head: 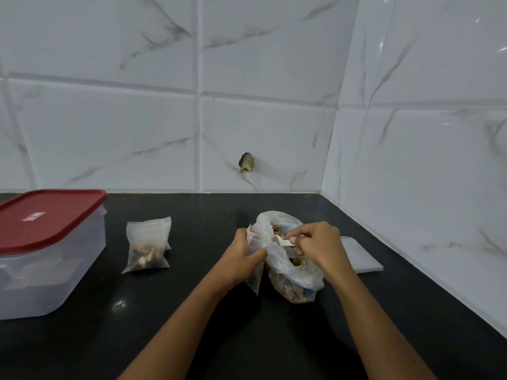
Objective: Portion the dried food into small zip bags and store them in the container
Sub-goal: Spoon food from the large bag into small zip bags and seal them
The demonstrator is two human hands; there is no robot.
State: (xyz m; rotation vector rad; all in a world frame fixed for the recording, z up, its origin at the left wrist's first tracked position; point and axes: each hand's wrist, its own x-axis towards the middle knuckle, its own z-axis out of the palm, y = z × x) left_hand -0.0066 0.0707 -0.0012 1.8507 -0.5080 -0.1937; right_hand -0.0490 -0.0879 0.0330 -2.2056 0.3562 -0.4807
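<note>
Gripping the top of a small clear zip bag [253, 282], the left hand [244, 260] holds it upright against a big crumpled plastic bag [297, 278] of brown dried pieces, mid-counter. The right hand [319, 245] pinches a small white object [285, 242], which I cannot identify, at the big bag's open mouth. To the left, a filled zip bag [148, 249] stands on the black counter [192, 325]. Further left sits a clear box [41, 272], red lid [46, 218] on, contents hazy. Flat empty bags [360, 256] lie to the right.

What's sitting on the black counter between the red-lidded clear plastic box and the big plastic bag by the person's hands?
In the head view, a small clear zip bag holding brown dried pieces, touching neither; the rest is bare black counter.
</note>
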